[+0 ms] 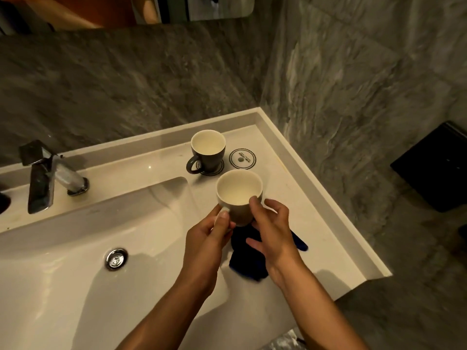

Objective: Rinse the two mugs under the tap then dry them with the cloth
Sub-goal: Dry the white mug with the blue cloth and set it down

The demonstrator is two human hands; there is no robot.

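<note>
A light mug [239, 190] with a white inside is held upright above the counter, to the right of the basin. My left hand [207, 241] grips its handle. My right hand [271, 228] is at the mug's right side, thumb against the wall near the rim, the other fingers spread. A dark blue cloth [249, 266] lies on the counter under both hands, partly hidden. A dark mug [207, 151], also white inside, stands upright on a round coaster at the back of the counter. The tap [48, 173] is at the left; no water is visible.
The white basin [75, 248] with a metal drain plug [116, 258] fills the lower left. An empty round coaster [242, 159] lies right of the dark mug. Grey stone walls close in behind and to the right, where a black box [434, 168] hangs.
</note>
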